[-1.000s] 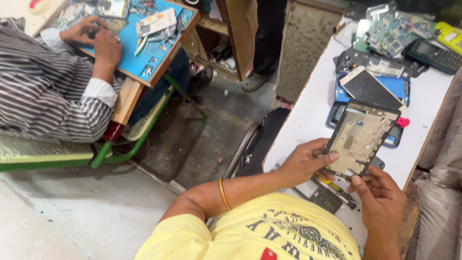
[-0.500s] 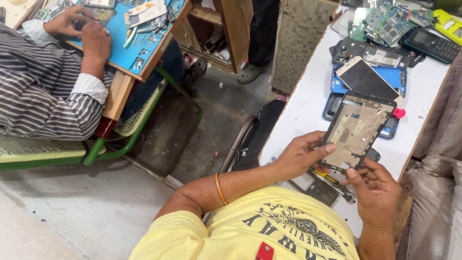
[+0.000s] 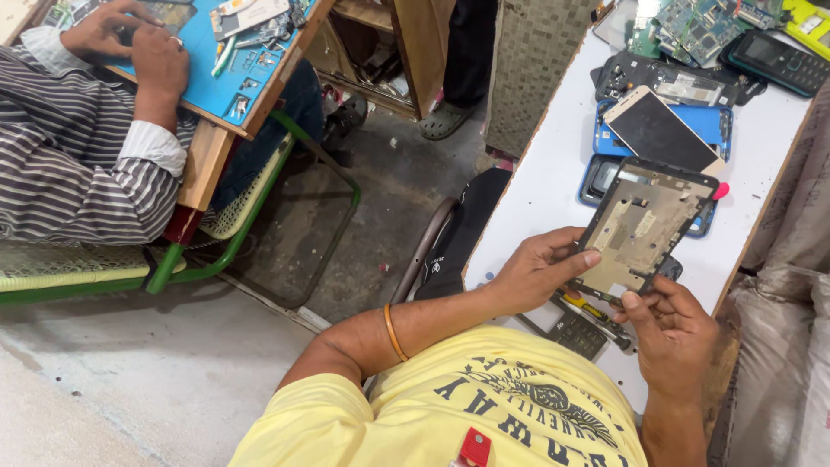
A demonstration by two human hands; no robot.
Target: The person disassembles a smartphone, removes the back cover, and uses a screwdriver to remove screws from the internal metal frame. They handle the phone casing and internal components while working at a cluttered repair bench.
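Here both hands [image 3: 540, 272] [image 3: 670, 324], fingers closed, grip phone frame [image 3: 644, 227] edges.

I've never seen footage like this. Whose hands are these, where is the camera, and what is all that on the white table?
The camera sits on a person's head and looks down, so you see their own yellow shirt and both arms. The left hand and the right hand together hold up an opened phone frame, its bare inside facing the camera. Below it on the white table lie a phone with a dark screen on a blue case, green circuit boards, a black keypad phone and a loose keypad. At the upper left a second person in a striped shirt works at a blue mat.
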